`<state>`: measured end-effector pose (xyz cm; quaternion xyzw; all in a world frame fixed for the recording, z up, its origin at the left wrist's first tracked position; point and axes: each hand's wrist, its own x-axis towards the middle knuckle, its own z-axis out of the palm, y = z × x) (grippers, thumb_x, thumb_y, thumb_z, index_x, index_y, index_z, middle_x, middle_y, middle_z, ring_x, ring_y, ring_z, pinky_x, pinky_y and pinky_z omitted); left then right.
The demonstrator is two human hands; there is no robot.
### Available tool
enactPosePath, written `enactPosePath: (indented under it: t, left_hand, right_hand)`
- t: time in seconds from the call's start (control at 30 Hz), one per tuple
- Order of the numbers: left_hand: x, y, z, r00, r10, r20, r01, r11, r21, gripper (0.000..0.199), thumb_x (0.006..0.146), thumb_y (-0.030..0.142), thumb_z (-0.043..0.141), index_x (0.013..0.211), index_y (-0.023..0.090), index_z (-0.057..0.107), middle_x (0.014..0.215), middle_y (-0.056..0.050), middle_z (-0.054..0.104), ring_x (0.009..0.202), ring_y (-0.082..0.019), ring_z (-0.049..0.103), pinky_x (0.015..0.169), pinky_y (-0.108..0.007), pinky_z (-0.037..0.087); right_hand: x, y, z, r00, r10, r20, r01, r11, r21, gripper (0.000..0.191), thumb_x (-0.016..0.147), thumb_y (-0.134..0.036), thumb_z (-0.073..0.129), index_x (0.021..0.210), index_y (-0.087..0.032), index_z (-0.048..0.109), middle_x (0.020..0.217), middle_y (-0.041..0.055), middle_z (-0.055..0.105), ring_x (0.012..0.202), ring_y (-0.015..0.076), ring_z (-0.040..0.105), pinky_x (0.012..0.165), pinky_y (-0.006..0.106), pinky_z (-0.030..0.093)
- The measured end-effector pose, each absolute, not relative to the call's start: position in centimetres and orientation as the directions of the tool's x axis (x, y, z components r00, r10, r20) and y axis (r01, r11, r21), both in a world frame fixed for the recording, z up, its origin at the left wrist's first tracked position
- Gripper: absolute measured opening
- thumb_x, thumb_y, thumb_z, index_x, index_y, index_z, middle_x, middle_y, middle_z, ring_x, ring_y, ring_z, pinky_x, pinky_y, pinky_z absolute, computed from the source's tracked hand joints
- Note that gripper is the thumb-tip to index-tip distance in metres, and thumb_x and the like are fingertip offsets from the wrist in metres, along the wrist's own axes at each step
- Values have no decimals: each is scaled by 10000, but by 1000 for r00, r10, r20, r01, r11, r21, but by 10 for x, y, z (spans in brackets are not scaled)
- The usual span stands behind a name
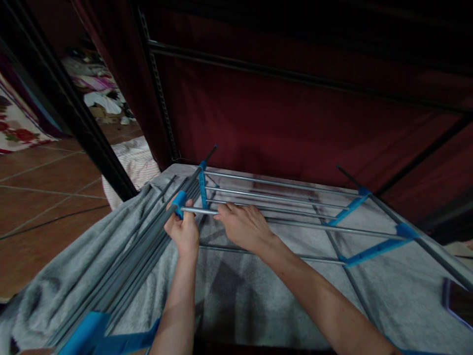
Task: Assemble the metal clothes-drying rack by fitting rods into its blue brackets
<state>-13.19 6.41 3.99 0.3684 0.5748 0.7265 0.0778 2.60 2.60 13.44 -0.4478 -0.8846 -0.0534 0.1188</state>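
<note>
A partly assembled rack of grey metal tubes and blue plastic brackets lies across a grey blanket (pixel 236 291). My left hand (pixel 183 229) is closed around a blue bracket (pixel 179 199) at the rack's left side. The end of a metal rod (pixel 332 227) meets that bracket. My right hand (pixel 246 224) wraps round the same rod, a short way right of the bracket. At its far end the rod reaches another blue bracket (pixel 406 231) on the right-hand tube. Loose grey tubes (pixel 136 261) lie in a bundle left of and below my left hand.
A blue plastic piece (pixel 88 333) is at the lower left. A phone-like dark object (pixel 458 301) lies at the right edge. Behind the rack hang dark red curtains (pixel 295 133) on a black metal frame (pixel 158 93). Tiled floor (pixel 55 212) shows at left.
</note>
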Motion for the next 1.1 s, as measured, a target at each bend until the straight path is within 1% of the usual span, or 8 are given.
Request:
enactPosePath:
  t: [0.27,0.37,0.47,0.63,0.77,0.87,0.93,1.1]
  left_hand:
    - [-128,62,48,-745,499,442,307,-332,892,338,794,458,650,901,138,669,663,13,566,547,-113,489,590,-273,459]
    - [-129,64,45,-739,470,483,359,-331,873,310,801,429,645,907,139,677,726,-8,607,629,-135,539,695,-295,487]
    - [-131,65,42,-732,437,523,410,-331,850,257,786,395,657,840,144,676,789,-32,638,762,-169,585,829,-327,485]
    - [-134,65,40,-752,493,439,329,-296,897,260,738,399,688,738,145,635,613,25,530,565,-125,485,624,-290,471]
    - [-135,70,36,-767,452,455,352,-296,888,308,709,400,695,867,136,675,680,18,567,566,-116,490,584,-278,464]
    - [-134,74,30,-793,468,391,297,-263,918,411,682,382,700,1016,142,680,678,20,590,533,-122,507,522,-269,448]
    - [-133,76,26,-805,488,337,229,-268,936,395,671,348,691,1005,139,685,658,16,600,499,-123,502,475,-264,424]
    - [-130,78,25,-821,510,256,162,-222,961,163,656,306,654,672,144,639,516,22,554,430,-138,496,412,-274,397]
  right_hand:
    - [26,26,134,-565,784,256,806,591,-32,282,1029,-378,371,1097,-220,595,1032,52,720,863,197,685,738,310,500]
    - [27,27,132,-565,770,298,801,598,-24,301,1034,-381,353,1077,-215,601,1019,48,711,864,198,673,755,321,503]
    - [31,26,131,-609,698,377,759,651,23,310,1032,-379,365,1131,-197,596,1071,70,691,974,208,638,876,362,488]
    - [67,2,102,-629,531,567,677,733,63,351,1003,-192,393,1321,-236,535,1298,63,606,1201,181,527,1075,367,382]
    - [124,-26,37,-460,599,656,762,646,-56,384,947,-98,416,1267,-223,587,1222,74,634,1153,199,554,1042,402,417]
    - [171,-36,-12,-288,728,622,854,489,-176,407,922,-77,425,1268,-214,590,1206,101,632,1095,223,583,934,425,480]
    - [195,-37,-33,-175,818,548,904,354,-239,392,922,-87,433,1249,-214,606,1170,103,643,1055,227,603,880,413,500]
    - [224,-29,-50,-139,972,190,937,191,-294,266,957,-244,516,1184,-194,643,1115,100,675,1057,225,619,931,392,460]
